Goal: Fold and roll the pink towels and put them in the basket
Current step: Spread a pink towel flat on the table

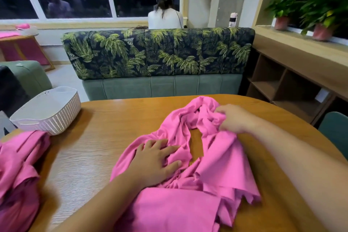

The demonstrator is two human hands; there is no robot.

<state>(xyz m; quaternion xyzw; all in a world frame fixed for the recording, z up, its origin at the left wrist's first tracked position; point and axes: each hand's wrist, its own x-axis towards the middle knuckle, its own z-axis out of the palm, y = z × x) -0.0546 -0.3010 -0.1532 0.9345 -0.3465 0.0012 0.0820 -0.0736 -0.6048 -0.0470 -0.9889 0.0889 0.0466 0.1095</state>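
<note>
A crumpled pink towel lies bunched on the wooden table in front of me. My left hand rests flat on its left part with the fingers spread. My right hand grips a fold of the same towel at its far right end. More pink towels lie in a heap at the table's left edge. A white woven basket stands at the far left corner of the table; nothing shows inside it.
Beyond the table stands a sofa with a palm-leaf back, and a person sits behind it facing away. Wooden shelves with potted plants on top line the right side. A teal chair back is at the right.
</note>
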